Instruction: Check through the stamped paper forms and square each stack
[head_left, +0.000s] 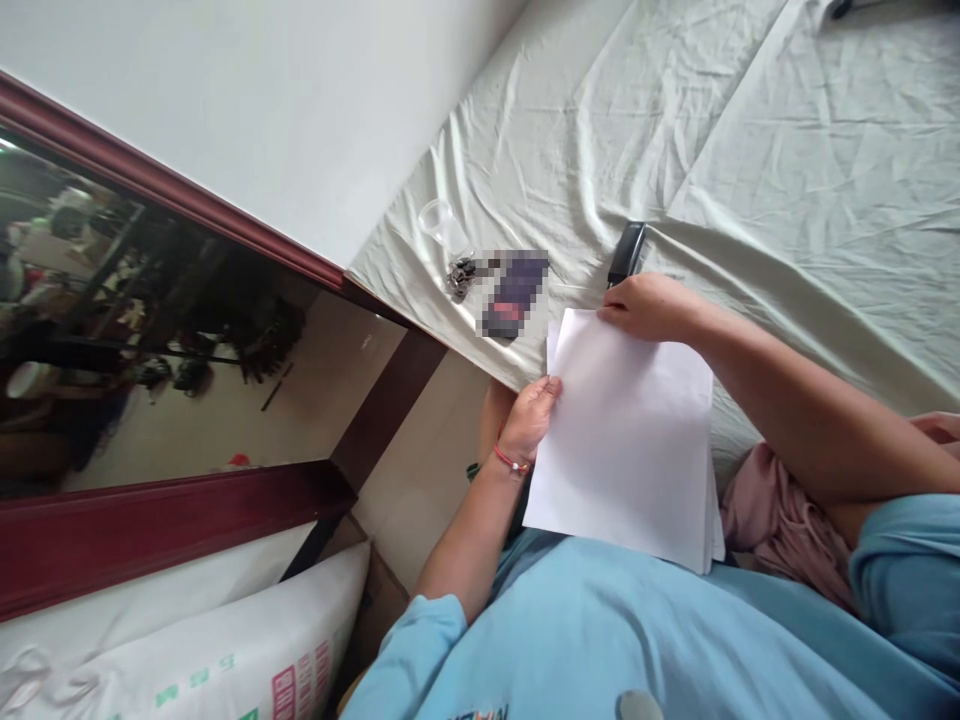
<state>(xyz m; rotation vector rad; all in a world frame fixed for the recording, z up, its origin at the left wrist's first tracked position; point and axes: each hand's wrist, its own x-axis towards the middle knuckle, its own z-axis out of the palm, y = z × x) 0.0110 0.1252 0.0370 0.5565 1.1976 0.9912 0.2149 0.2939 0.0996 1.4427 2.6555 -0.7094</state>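
Note:
A stack of white paper sheets (626,440) rests against my lap, its lower right edges slightly fanned. My left hand (530,412), with a red cord bracelet at the wrist, grips the left edge with the thumb on top. At the upper edge my right hand (651,307) pinches the sheets, its fingers curled over them. Just beyond the right hand lies a black stapler-like object (627,252) on the cloth; I cannot tell whether the fingers touch it. The undersides of the sheets are hidden.
A pale cloth (795,160) covers the surface ahead. On it lie a blurred dark item (516,295), small metal clips or keys (460,272) and a clear round container (437,218). To the left stand a framed mirror (150,320) and white sacks (225,640).

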